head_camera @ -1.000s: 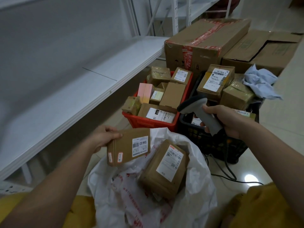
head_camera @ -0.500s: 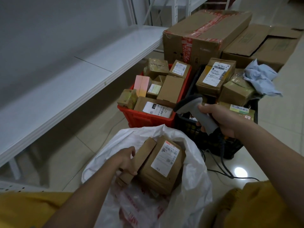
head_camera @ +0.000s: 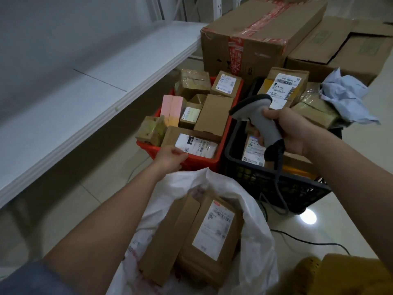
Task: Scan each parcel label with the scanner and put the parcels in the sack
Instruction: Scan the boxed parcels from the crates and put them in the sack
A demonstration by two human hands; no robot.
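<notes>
- Our right hand (head_camera: 291,133) grips the grey scanner (head_camera: 258,120) by its handle above the black crate (head_camera: 274,184), its head turned toward the red crate (head_camera: 204,160).
- Our left hand (head_camera: 170,157) reaches to the near edge of the red crate, fingers curled at the corner of a labelled parcel (head_camera: 191,141); we cannot tell whether it has hold of it.
- Two brown parcels (head_camera: 191,237) lie side by side in the open white sack (head_camera: 251,205), the right one label-up.
- Both crates stand full of parcels; large cartons (head_camera: 261,33) behind, a white shelf (head_camera: 89,99) to the left.
</notes>
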